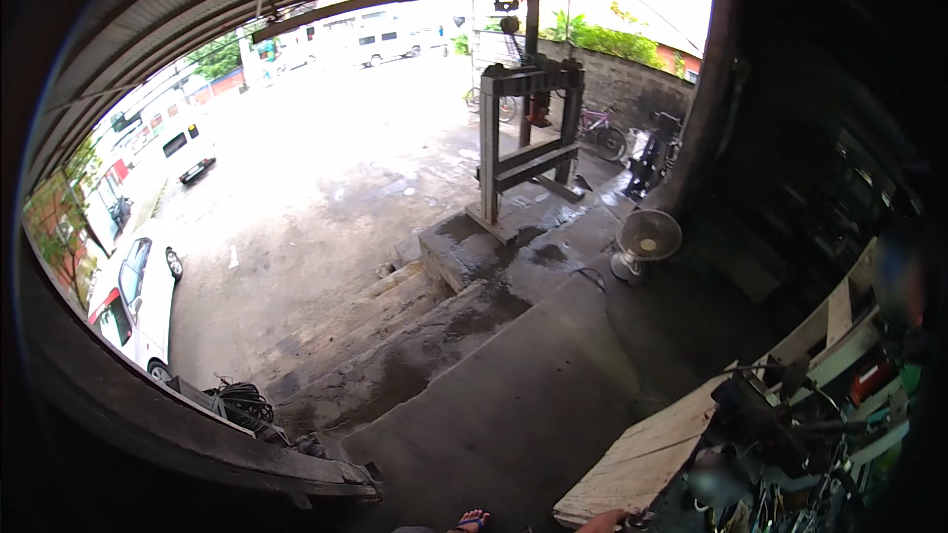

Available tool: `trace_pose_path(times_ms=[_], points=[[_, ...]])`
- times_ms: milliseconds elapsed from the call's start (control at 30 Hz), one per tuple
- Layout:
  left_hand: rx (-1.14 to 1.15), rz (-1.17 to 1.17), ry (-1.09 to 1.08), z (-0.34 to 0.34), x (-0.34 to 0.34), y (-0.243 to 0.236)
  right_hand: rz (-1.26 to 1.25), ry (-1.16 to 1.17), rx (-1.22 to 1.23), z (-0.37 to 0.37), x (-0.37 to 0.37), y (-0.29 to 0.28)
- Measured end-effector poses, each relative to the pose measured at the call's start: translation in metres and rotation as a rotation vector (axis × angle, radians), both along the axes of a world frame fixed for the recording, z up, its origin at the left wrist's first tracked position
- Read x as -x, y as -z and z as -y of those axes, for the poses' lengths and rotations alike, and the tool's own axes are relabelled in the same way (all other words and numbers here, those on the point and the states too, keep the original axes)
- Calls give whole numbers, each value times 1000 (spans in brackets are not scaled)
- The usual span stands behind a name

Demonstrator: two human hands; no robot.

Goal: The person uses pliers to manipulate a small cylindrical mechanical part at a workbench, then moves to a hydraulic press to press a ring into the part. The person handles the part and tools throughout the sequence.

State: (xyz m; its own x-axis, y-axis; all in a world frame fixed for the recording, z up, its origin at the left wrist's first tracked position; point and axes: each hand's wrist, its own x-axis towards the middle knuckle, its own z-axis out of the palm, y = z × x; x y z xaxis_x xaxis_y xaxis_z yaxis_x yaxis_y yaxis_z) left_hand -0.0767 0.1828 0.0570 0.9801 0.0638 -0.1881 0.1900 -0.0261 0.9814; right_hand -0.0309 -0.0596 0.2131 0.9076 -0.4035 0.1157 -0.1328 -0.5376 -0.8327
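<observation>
My right hand [600, 522] just enters at the lower edge, beside the corner of a pale wooden board [642, 449] and a small dark object [637, 523]; too little shows to tell whether it grips either. My left hand is out of view. Below me a foot in a blue thong sandal [472, 519] shows on the dark concrete floor [504, 444]. A dense jumble of metal tools and parts [790, 454] lies right of the board.
Ahead are concrete steps [365, 316], a pedestal fan [647, 237], a steel press frame [491, 148] and bicycles [602, 133]. A coil of black cable [242, 405] lies by the left ledge [296, 464]. A white car [143, 296] and vans [183, 148] stand outside.
</observation>
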Motion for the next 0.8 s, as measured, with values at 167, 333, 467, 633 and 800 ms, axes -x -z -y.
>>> trace_pose_path(times_ms=[167,333,467,633,800], points=[[-222,-438,60,-191,60,49,-440,9,778,-15,-117,38],[-436,-530,-241,-327,124,37,-343,-35,791,-35,-174,57],[-400,-555,-504,-370,144,4,-387,-11,781,-54,-177,47],[-218,-375,-644,-385,104,-29,-218,-177,434,-82,-178,40],[-288,-225,-614,-391,13,-62,-484,-76,563,-104,-201,49]])
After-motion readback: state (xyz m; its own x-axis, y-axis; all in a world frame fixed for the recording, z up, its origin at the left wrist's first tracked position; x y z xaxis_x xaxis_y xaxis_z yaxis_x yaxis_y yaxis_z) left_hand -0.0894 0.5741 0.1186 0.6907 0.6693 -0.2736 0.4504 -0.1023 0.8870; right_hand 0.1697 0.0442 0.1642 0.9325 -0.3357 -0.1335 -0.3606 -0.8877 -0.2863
